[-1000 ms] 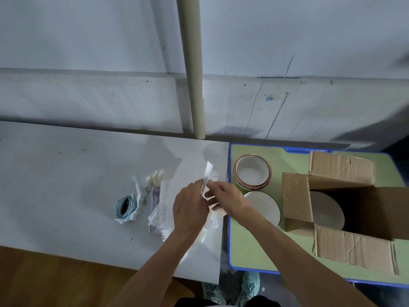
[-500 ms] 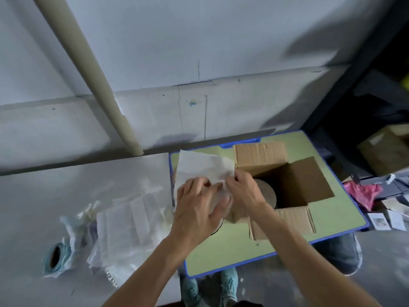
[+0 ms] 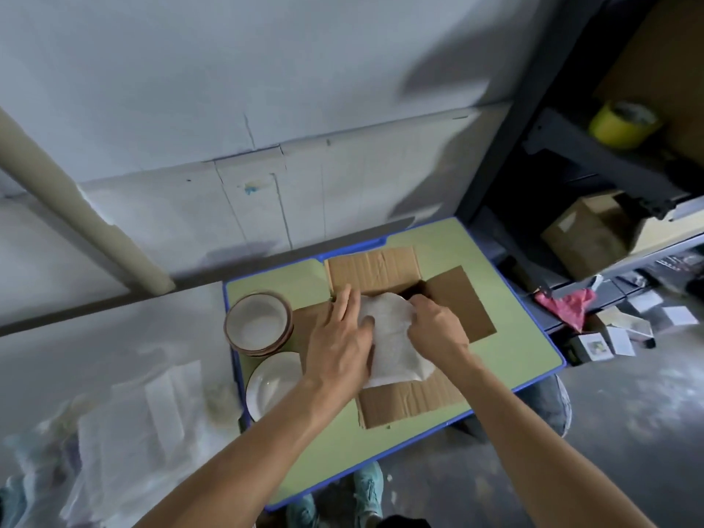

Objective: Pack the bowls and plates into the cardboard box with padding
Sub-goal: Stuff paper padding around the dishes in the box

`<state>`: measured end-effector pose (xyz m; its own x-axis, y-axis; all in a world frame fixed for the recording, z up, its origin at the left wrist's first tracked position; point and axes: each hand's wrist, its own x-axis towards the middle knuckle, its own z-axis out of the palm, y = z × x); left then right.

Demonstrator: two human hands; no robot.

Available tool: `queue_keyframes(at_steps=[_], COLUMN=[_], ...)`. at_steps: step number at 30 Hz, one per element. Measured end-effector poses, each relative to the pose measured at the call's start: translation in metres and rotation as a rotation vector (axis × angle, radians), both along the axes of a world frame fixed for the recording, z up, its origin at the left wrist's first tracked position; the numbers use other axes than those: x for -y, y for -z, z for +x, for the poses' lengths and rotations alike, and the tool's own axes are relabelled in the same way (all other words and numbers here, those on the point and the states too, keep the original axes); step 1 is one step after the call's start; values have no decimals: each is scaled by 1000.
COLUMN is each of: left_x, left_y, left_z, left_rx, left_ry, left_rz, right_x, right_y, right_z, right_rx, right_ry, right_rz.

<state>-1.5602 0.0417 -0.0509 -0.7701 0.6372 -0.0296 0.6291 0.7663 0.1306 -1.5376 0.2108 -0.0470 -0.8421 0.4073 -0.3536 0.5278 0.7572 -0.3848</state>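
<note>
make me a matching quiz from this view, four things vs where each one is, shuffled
1 stack of bowls
2 white plate
3 paper sheet
4 yellow tape roll

a on the dark shelf
b touched by left hand and right hand, over the cardboard box
c green table, left side, farther back
d green table, left side, nearer the person

Pairs: 1-c, 2-d, 3-b, 4-a

The counter [image 3: 514, 350] is showing pale green with a blue edge. The cardboard box [image 3: 375, 266] is looking plain brown, the paper [image 3: 392, 337] white, the bowls [image 3: 258, 325] white with reddish-brown rims.
</note>
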Motion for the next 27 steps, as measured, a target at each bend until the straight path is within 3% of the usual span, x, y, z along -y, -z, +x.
queue_keyframes(at_steps=[4,8,15,19,22,25,27], left_x=[-12,-22,-32,-37,-43,-41,-32], left_y=[4,17,20,17,10,1,-4], left_z=[12,9,7,3,0,-1,2], left_rx=[94,152,199,258,344,318,258], left_ry=[73,23,83,77,58,113,163], left_rz=[23,-137,-249,-383,-461,-509,-500], right_x=[5,9,7,13,13,14,14], right_y=[12,23,33,29,17,4,4], right_z=[-8,-16,-23,-16,0,7,4], right_rx=[-28,-19,33,29,-145,-229,-117], right_ry=[-26,-86,-109,-265,-367,-400,-485], right_rz=[25,30,15,216,330,217,146])
